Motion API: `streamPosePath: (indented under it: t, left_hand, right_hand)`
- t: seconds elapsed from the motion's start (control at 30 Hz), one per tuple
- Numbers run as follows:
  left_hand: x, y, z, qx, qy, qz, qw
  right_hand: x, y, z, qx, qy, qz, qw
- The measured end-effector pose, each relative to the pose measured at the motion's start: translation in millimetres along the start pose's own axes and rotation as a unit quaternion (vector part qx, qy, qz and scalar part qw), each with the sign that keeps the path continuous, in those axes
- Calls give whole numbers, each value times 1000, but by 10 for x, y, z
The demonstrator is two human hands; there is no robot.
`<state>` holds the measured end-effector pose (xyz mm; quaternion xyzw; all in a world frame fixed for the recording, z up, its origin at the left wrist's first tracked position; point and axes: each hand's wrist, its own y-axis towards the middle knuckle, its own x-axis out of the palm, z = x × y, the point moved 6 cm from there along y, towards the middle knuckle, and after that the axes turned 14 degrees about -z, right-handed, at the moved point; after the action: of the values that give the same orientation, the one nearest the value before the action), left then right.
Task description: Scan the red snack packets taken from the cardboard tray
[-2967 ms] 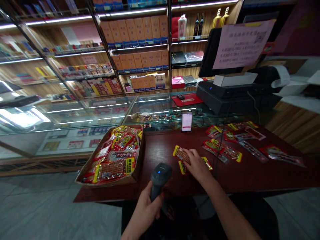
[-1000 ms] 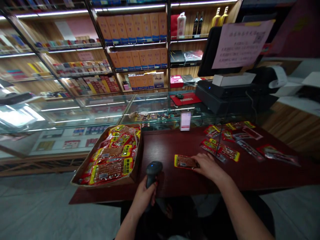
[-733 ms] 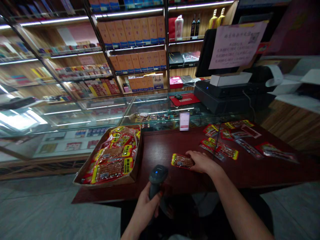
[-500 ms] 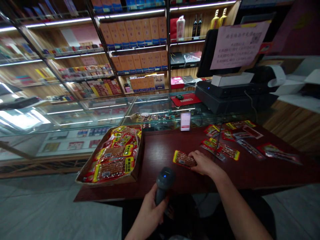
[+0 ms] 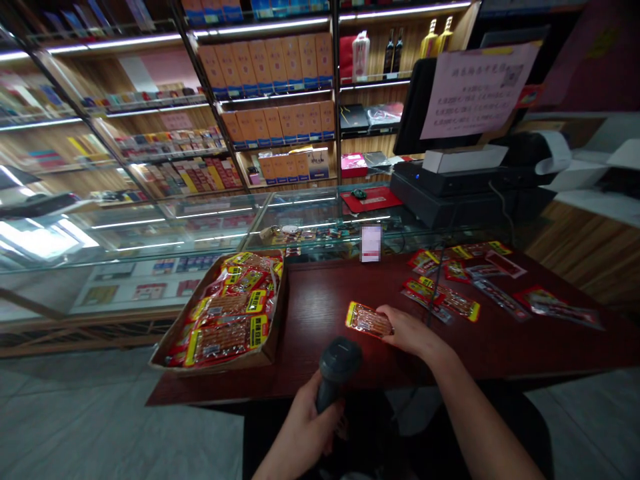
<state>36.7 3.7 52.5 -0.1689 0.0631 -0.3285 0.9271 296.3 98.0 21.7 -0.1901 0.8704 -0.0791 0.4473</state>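
Left hand: We wrap the left hand (image 5: 309,424) around the handle of a barcode scanner (image 5: 341,359), the fingers curled closed about the grip.
Barcode scanner: We hold it with its head up, ahead of the left hand's thumb and near the packet in the other hand, with a gap between the two.
Right hand: We pinch the near end of a snack packet (image 5: 369,319) with the right hand (image 5: 409,331), thumb and fingers closed on its edge.
Snack packet: We have it to the left of the right hand's fingers and ahead of the scanner, its yellow end pointing away from that hand and brown strips showing through the clear front; we cannot tell whether its underside touches the table (image 5: 313,300).
Cardboard box: To the left of our left hand, on the table, a cardboard box (image 5: 281,313) holds a heap of similar red and yellow packets.
Loose packets: Beyond our right hand and to its right, more loose packets (image 5: 459,304) lie scattered, some overlapping.
Screen: Ahead of both hands, by the table's far edge, we see a small upright screen (image 5: 371,243), its content blurred out.
Glass display case: Farther ahead of our hands, a glass display case (image 5: 235,207) carries a mouse (image 5: 359,194) on a red mat (image 5: 383,201).
Monitor: Ahead and to the right of our right hand, a monitor (image 5: 414,110) bears a pale pink printed sheet (image 5: 477,93).
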Motion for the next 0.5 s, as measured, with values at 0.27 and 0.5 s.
streamPosePath:
  t: [0.27, 0.5]
  left_hand:
    - [-90, 63, -81, 20, -52, 3, 998]
    - [-426, 224, -468, 18, -132, 108, 985]
  right_hand:
    - [44, 42, -34, -94, 146, 24, 985]
    - [-131, 383, -255, -117, 338, 102, 928]
